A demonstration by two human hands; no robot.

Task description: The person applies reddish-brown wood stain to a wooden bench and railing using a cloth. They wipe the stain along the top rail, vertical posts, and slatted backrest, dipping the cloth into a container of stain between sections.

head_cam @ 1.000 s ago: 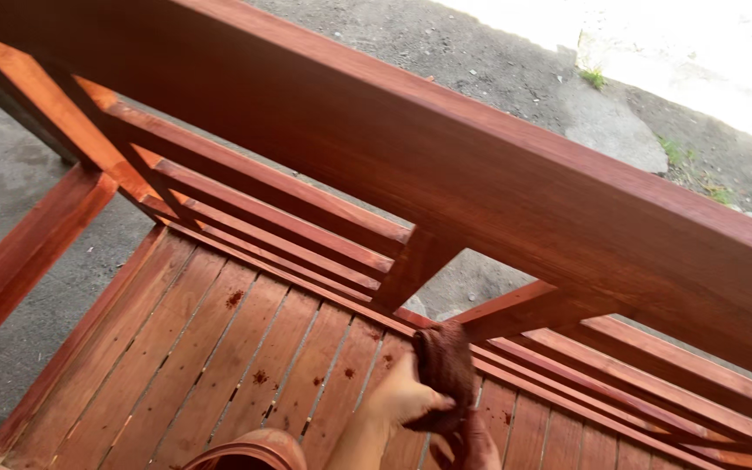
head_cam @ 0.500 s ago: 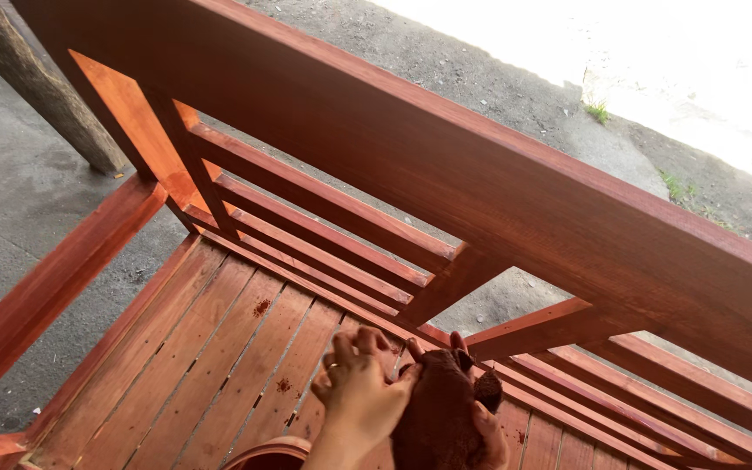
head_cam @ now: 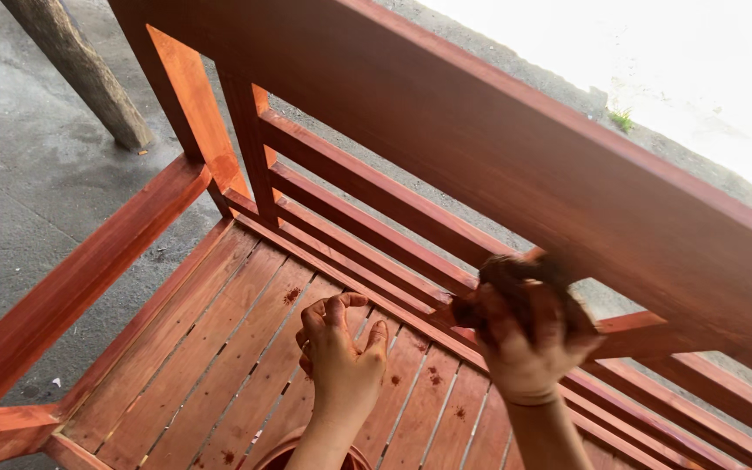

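Pressing a dark stained rag [head_cam: 515,283] against a back slat of the red-brown wooden bench [head_cam: 480,165], the right hand [head_cam: 528,348] is seen clamped around it, while the left hand [head_cam: 339,357] is held loosely curled, empty, above the spotted seat slats [head_cam: 219,348].

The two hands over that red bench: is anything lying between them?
In the head view, nothing lies between the left hand and the right hand, which grips a dark rag; only bare seat slats with a few dark drips.
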